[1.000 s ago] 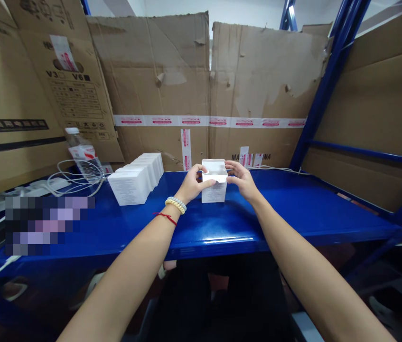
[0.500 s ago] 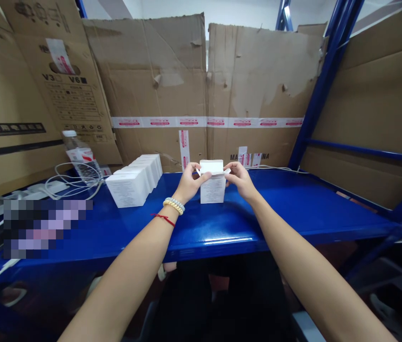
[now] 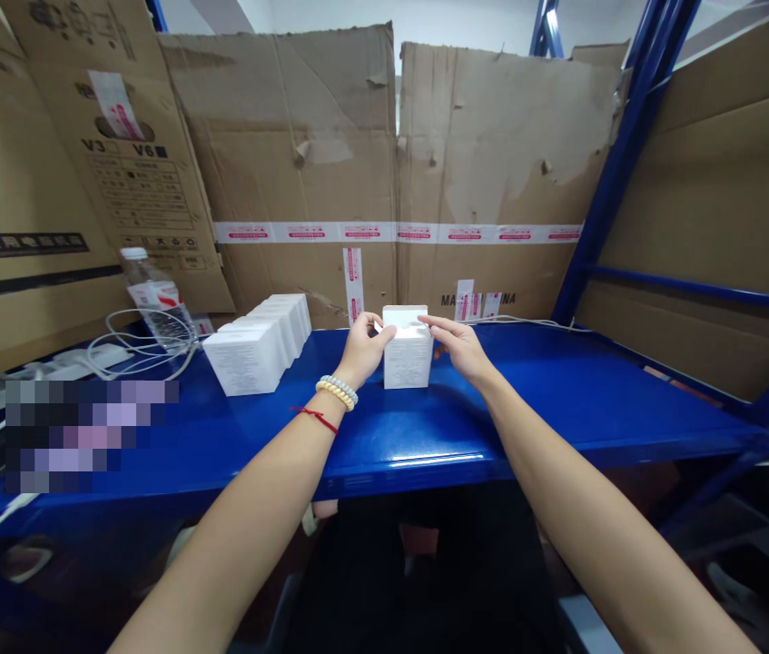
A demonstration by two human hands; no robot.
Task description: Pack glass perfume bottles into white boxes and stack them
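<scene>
A small white box stands upright on the blue shelf, its top lid raised at the back. My left hand is at the box's upper left corner, thumb on the front top edge and fingers at the left side, gripping it. On the other side, my right hand touches the upper right corner, with its index finger stretched over the top opening and the thumb near the right edge. The inside of the box is hidden. A row of several white boxes stands to the left of my left hand.
On the left are a plastic bottle, looped white cable, a power strip and a pixelated patch. Cardboard sheets line the back and sides. A blue post rises at the right. The blue shelf's front edge faces me.
My right index finger has moved left over the top of the box, and the small side flaps stand out less. My left thumb has shifted slightly left along the front edge.
</scene>
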